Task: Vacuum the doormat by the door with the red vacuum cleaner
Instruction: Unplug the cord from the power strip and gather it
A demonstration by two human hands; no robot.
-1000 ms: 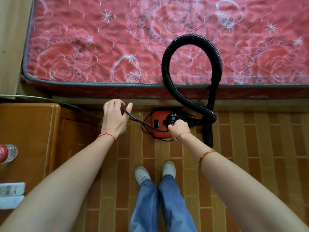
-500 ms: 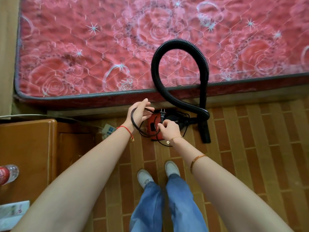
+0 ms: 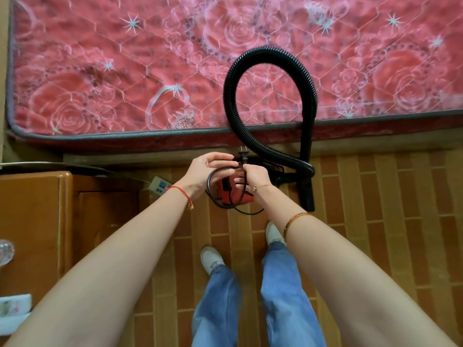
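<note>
The small red vacuum cleaner (image 3: 231,195) sits on the floor beside the bed, partly hidden behind my hands. Its ribbed black hose (image 3: 231,78) arcs up over the mattress and comes down to a black nozzle (image 3: 307,194) standing on the floor. My right hand (image 3: 253,175) pinches the black power cord (image 3: 213,179) just below the plug (image 3: 243,156), whose prongs point up. My left hand (image 3: 206,169) is cupped with a loop of that cord running around its fingers. The doormat is not in view.
A red floral mattress (image 3: 100,71) fills the top of the view. A wooden bedside cabinet (image 3: 32,221) stands at left with a bottle (image 3: 5,250) on it. A white power strip (image 3: 159,184) lies on the floor beside the cabinet. My feet stand on the brick-patterned floor (image 3: 375,234).
Both hands have come together above the vacuum. The left hand moved right from the cabinet side, gathering the cord into a loop. The right hand raised the plug.
</note>
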